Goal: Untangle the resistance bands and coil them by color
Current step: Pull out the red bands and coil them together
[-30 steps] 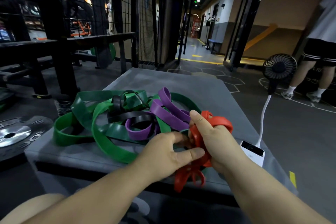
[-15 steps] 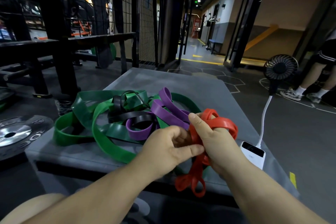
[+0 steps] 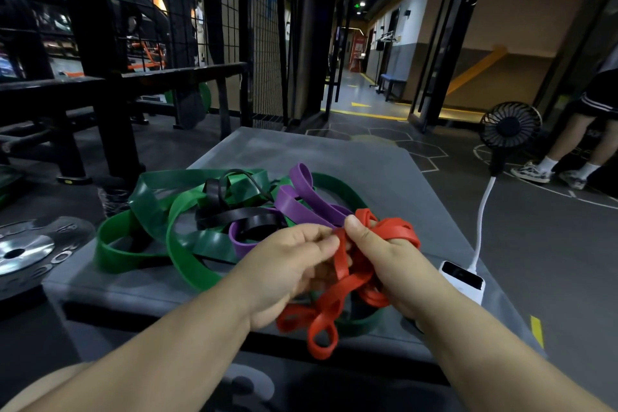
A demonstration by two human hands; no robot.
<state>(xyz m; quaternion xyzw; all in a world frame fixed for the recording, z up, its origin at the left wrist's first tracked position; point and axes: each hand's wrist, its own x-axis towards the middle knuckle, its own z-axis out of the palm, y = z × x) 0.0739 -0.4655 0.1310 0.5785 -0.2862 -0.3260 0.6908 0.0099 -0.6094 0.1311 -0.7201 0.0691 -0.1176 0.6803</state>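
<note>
A red band (image 3: 334, 304) is bunched in loops between both hands above the near edge of the grey padded box (image 3: 384, 177). My right hand (image 3: 384, 257) grips it, with red loops wrapped over the fingers. My left hand (image 3: 284, 264) pinches a red strand beside the right thumb. Behind them lies a tangle: wide green bands (image 3: 180, 244), a purple band (image 3: 301, 197) and a black band (image 3: 240, 217), all interlaced on the box top.
A white power bank (image 3: 463, 279) lies at the box's right edge, its cable running to a small black fan (image 3: 510, 127). A metal weight plate (image 3: 23, 251) sits left. Someone's legs (image 3: 575, 144) stand far right. Black rack frames stand behind.
The hands have risen slightly and drawn the red band out; its lower loops now hang longer below the hands. The person at right has stepped further right.
</note>
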